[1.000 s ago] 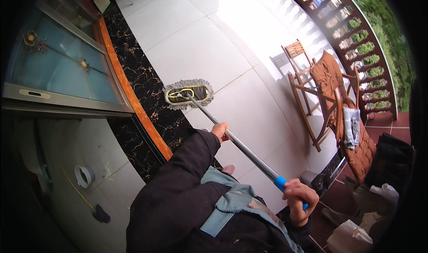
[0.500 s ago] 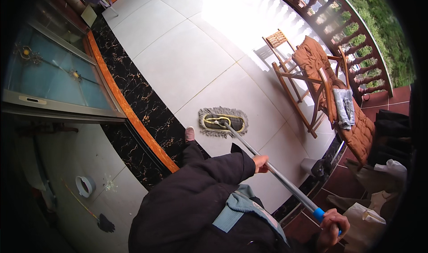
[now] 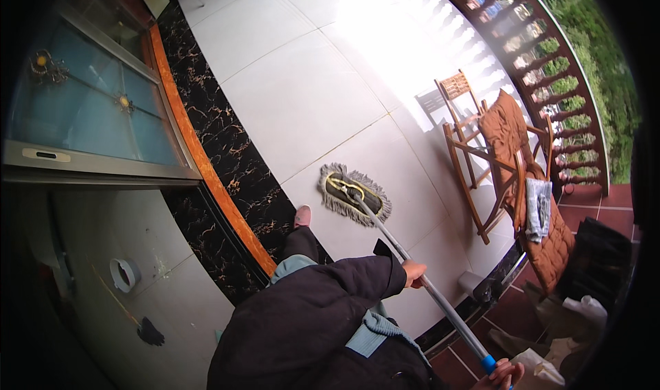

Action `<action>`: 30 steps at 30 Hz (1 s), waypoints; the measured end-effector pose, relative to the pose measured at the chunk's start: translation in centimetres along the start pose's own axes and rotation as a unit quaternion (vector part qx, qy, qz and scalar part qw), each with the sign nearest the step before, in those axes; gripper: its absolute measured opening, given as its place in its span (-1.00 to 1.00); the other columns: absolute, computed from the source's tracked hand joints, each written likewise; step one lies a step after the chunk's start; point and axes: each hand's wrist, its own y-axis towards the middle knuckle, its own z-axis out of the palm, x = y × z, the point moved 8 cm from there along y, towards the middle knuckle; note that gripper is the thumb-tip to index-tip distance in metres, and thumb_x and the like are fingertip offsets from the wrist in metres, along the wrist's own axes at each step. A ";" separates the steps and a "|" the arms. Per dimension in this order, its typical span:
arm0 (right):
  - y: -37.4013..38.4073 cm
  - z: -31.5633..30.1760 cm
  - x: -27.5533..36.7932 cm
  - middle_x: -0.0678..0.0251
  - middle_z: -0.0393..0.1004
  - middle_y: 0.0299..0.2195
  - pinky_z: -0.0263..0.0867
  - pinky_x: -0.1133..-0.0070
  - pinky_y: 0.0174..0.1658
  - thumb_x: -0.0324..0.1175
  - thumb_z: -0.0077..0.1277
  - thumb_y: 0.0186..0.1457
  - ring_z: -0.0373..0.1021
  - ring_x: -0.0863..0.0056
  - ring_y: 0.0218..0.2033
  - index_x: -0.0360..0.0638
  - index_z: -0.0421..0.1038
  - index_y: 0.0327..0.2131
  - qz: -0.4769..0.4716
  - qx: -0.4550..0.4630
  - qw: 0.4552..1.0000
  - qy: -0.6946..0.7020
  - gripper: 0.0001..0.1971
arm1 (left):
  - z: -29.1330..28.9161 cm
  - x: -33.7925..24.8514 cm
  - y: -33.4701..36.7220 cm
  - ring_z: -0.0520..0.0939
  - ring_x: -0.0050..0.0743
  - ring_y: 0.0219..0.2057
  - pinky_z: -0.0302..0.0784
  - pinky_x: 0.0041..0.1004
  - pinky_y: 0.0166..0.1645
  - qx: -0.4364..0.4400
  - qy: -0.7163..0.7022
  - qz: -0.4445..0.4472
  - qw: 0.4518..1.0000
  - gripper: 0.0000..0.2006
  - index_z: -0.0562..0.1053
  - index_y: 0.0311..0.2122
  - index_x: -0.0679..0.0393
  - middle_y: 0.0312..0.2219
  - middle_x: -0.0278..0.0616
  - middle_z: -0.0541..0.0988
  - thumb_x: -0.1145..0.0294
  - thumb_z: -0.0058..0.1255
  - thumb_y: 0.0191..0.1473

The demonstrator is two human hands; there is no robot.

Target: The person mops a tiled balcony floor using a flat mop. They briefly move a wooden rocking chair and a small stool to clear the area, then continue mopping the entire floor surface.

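A flat dust mop (image 3: 375, 199) with a grey fringed head lies on the pale floor tiles, its head tilted down to the right. Its silver pole runs from the head toward the lower right. My left hand (image 3: 414, 274), in a dark sleeve, is wrapped round the middle of the pole. Lower down, my right hand (image 3: 506, 375) grips the pole's upper end by the blue collar, partly cut off by the picture's lower edge. My pink shoe (image 3: 302, 216) stands left of the mop head, near the black border.
A wooden rocking chair (image 3: 512, 177) with a brown cushion and a folded newspaper (image 3: 537, 210) stands right, before a balustrade (image 3: 564, 80). A glass sliding door (image 3: 96, 108) and orange sill (image 3: 180, 111) are left. Bags (image 3: 584, 314) crowd the lower right; a brush (image 3: 149, 332) lies lower left.
The mop head has turned clockwise and sits slightly farther right in the picture. The whole view has shifted, and the chair appears lower and farther right. Both hands keep their grip on the pole.
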 end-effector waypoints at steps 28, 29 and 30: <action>17.0 49.4 -4.9 0.38 0.16 -0.68 0.18 0.41 -0.18 -0.40 -0.18 0.05 0.10 0.60 -0.60 -0.15 0.21 -0.38 -0.035 0.156 0.982 0.102 -0.93 | -30.6 -51.1 -6.5 0.50 -0.26 -0.73 0.36 -0.32 -0.70 -0.188 -0.201 0.299 0.914 -0.81 0.43 -0.52 0.36 -0.65 -0.07 0.49 0.41 0.02 -0.10; 17.0 50.4 -5.2 0.39 0.12 -0.67 0.16 0.41 -0.19 -0.38 -0.19 0.08 0.07 0.61 -0.59 -0.11 0.18 -0.37 -0.035 0.173 0.980 0.097 -0.93 | -32.1 -51.6 -7.5 0.50 -0.26 -0.73 0.37 -0.32 -0.70 -0.213 -0.198 0.307 0.906 -0.80 0.43 -0.52 0.36 -0.66 -0.07 0.48 0.39 0.02 -0.09; 16.8 51.7 -5.3 0.38 0.16 -0.67 0.19 0.40 -0.16 -0.41 -0.19 0.07 0.11 0.60 -0.59 -0.14 0.20 -0.39 -0.045 0.180 0.977 0.109 -0.94 | -34.0 -52.0 -7.9 0.51 -0.26 -0.69 0.39 -0.32 -0.67 -0.212 -0.202 0.313 0.903 -0.79 0.44 -0.48 0.37 -0.63 -0.08 0.49 0.38 0.04 -0.11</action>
